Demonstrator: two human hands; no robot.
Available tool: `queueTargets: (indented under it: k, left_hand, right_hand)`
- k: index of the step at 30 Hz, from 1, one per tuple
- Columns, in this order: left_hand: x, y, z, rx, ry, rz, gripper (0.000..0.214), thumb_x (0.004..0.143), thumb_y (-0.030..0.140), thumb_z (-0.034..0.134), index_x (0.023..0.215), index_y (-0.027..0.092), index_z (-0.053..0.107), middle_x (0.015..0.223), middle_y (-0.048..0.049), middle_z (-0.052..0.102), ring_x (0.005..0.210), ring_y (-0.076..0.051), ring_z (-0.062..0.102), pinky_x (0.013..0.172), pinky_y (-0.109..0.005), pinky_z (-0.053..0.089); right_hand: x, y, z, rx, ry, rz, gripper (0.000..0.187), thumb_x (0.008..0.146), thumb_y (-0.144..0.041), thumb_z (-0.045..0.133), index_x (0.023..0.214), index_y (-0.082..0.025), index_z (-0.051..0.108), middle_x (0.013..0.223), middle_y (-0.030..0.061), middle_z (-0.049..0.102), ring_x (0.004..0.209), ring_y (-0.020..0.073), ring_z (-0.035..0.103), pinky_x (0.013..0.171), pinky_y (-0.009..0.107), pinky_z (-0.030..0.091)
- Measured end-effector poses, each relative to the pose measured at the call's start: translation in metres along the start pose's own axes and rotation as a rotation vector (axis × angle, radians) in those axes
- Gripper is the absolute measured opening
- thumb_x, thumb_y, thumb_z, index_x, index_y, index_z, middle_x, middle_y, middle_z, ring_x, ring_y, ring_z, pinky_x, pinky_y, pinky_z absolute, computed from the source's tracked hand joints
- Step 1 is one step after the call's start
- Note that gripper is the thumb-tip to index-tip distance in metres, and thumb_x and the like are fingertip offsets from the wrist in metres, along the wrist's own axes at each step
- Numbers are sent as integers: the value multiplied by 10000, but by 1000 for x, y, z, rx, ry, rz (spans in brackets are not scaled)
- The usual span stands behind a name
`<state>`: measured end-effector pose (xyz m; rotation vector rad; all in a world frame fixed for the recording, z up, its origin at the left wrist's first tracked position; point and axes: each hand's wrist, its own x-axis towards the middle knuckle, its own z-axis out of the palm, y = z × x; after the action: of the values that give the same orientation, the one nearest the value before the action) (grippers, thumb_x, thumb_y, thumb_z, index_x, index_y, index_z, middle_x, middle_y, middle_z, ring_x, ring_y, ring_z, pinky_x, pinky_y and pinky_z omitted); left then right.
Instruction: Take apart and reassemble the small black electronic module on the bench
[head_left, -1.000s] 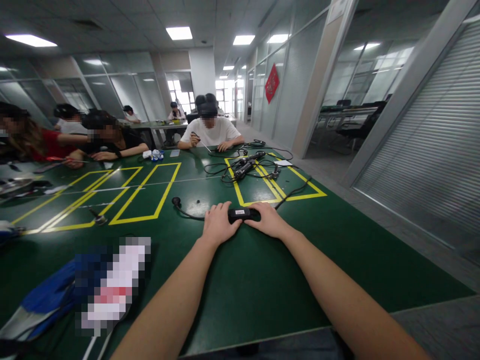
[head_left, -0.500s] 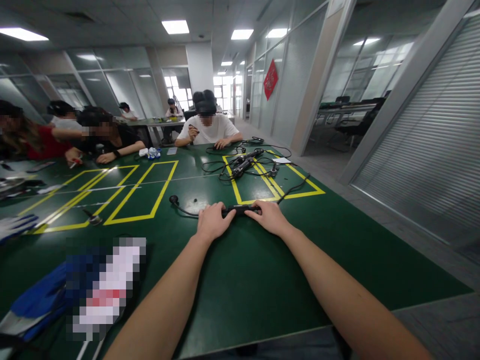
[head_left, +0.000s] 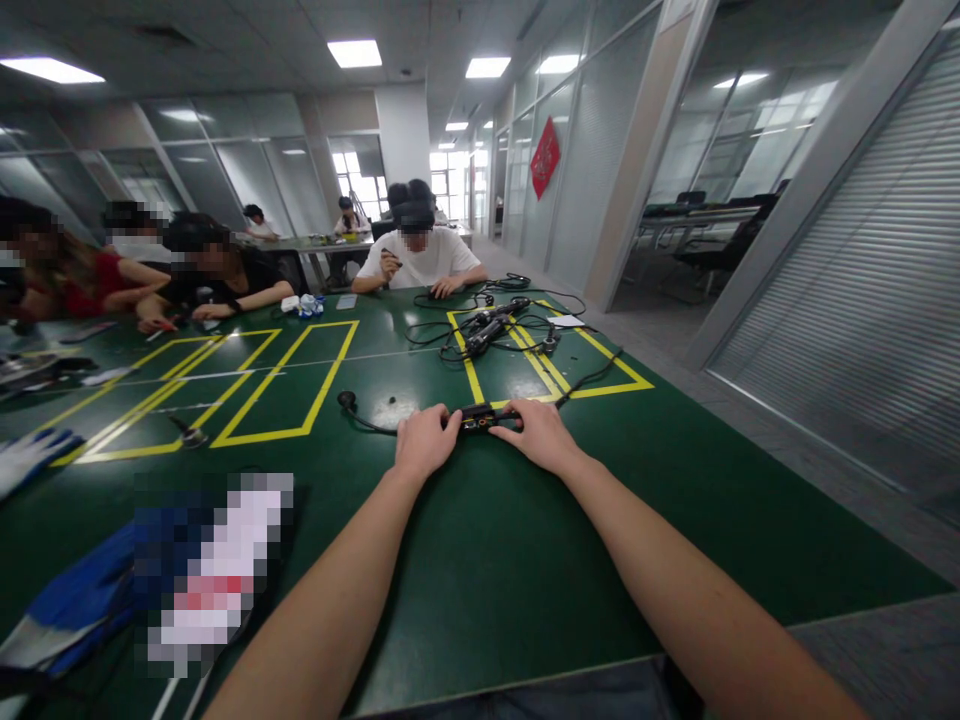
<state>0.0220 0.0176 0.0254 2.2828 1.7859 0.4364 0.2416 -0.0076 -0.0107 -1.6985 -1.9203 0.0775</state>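
Note:
Both hands are at a slim black box (head_left: pixel 477 420) with a cable at each end, close to the green tabletop. My left hand (head_left: pixel 426 440) is closed around its left end, thumb along the near side. At the right end, my right hand (head_left: pixel 541 434) pinches the box or its cable; the fingers hide which. Small orange and metallic details show on the box's near face. From its left side a black cable (head_left: pixel 371 424) curves to a round black end piece (head_left: pixel 346 401). A second cable (head_left: pixel 592 376) runs from the right side toward the back.
Black cables and cylindrical parts (head_left: pixel 487 332) lie tangled in the yellow-taped area. A blue-and-white glove (head_left: pixel 67 620) and a blurred white-and-red item (head_left: pixel 221 570) are at near left. Across the table (head_left: pixel 525 590), a person (head_left: pixel 420 250) holds a small dark object; others sit at left.
The box has turned slightly between my hands, so orange and metallic details now show where a plain black surface was. My left thumb has shifted a little. The view has moved slightly.

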Motion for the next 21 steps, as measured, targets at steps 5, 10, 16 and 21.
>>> queueTargets:
  k: [5, 10, 16, 21]
  left_hand:
    - [-1, 0, 1, -18, 28, 25, 394, 1047, 560, 517, 931, 237, 710, 1033, -87, 808, 1054, -298, 712, 903, -391, 476]
    - [-3, -3, 2, -24, 28, 81, 325, 985, 554, 641, 986, 233, 698, 1070, -85, 791, 1077, -305, 701, 899, -395, 477]
    - [-2, -4, 3, -48, 39, 67, 261, 995, 497, 670, 1011, 237, 681, 1075, -70, 781, 1063, -284, 712, 897, -379, 473]
    - [-3, -1, 2, -6, 13, 69, 291, 1015, 519, 649, 1008, 230, 677, 1050, -84, 799, 1045, -296, 734, 862, -375, 471]
  right_hand:
    - [0, -2, -1, -50, 36, -14, 269, 895, -442, 828, 1003, -230, 703, 879, 33, 716, 867, 239, 662, 830, 355, 432]
    - [0, -3, -1, -87, 51, 2, 255, 889, -416, 836, 986, -236, 684, 870, 20, 703, 869, 242, 655, 831, 351, 408]
    - [-1, -8, -1, -155, 58, 5, 237, 908, -415, 818, 973, -229, 685, 906, 35, 720, 899, 250, 668, 846, 354, 413]
    - [1, -12, -4, -208, 35, 42, 193, 958, -385, 753, 864, -227, 695, 896, 58, 740, 891, 250, 686, 792, 338, 420]
